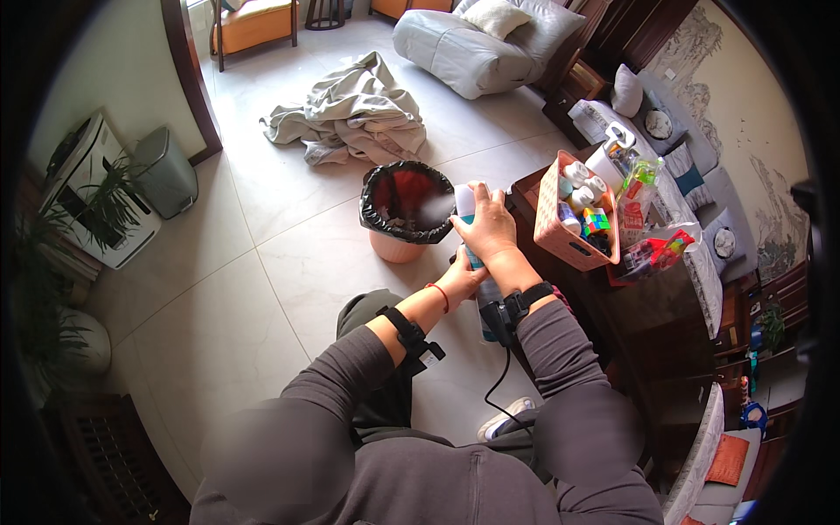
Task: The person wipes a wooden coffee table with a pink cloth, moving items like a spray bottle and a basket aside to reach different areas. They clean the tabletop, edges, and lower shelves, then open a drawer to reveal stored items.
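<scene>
A spray can [464, 198] with a white upper part and teal markings is held between both hands, tilted over a waste bin. My right hand [489, 226] is wrapped around its upper part. Lower down, my left hand [462, 281] grips its body. A pale mist [436, 210] hangs at the can's top, over the bin's mouth. The pinkish bin [396, 248] stands on the floor, lined with a black plastic bag [374, 222] folded over its rim. Inside the bin it looks reddish, with some scraps low down. My hands cover much of the can.
Beside my right hand, a dark wooden table [646, 315] holds a pink plastic basket [558, 230] with bottles and a puzzle cube [596, 222]. Crumpled beige cloth [367, 111] lies beyond the bin. A grey pedal bin [167, 174] stands left. A black cable [504, 384] hangs from my right wrist strap.
</scene>
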Demonstrator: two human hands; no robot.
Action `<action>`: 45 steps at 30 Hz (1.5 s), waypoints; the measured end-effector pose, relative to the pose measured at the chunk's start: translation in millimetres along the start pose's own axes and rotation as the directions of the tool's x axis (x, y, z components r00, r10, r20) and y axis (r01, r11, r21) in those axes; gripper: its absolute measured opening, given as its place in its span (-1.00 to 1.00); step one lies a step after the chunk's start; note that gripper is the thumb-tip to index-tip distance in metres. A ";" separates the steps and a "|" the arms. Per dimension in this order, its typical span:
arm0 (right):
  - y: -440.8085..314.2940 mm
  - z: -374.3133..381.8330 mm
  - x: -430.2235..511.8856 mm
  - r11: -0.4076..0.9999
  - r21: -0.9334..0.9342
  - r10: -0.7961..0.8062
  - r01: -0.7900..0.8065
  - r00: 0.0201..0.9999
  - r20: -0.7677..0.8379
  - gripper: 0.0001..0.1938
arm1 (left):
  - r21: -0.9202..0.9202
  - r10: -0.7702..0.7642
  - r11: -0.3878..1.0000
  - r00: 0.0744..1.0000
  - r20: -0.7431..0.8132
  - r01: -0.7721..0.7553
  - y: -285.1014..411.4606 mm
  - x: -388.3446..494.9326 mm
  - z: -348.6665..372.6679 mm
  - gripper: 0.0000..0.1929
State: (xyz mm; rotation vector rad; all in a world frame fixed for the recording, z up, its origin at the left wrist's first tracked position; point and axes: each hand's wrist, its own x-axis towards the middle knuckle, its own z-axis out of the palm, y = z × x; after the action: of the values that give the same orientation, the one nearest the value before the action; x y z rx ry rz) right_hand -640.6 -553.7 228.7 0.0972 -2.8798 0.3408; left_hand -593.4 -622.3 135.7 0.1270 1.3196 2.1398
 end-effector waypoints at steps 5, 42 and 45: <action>-0.6 -2.3 0.9 0.999 0.020 -0.030 0.030 1.000 -0.003 -0.33 | 0.046 0.001 0.999 1.000 -0.009 0.000 1.8 1.9 -0.3 -0.12; 3.5 -6.0 -0.8 0.994 0.067 -0.086 0.086 0.996 -0.005 -0.32 | 0.207 0.140 0.973 0.972 -0.191 -0.099 -3.5 4.2 11.5 -0.27; 5.1 -6.9 -1.9 0.993 0.062 -0.096 0.097 0.995 -0.016 -0.32 | 0.197 0.121 0.977 0.975 -0.185 -0.084 -4.7 5.0 12.9 -0.28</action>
State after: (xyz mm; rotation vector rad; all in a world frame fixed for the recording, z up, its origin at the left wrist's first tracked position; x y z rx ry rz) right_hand -637.7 -547.0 233.7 0.2436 -2.8399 0.4119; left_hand -590.3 -608.0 137.0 0.0630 1.6638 2.1534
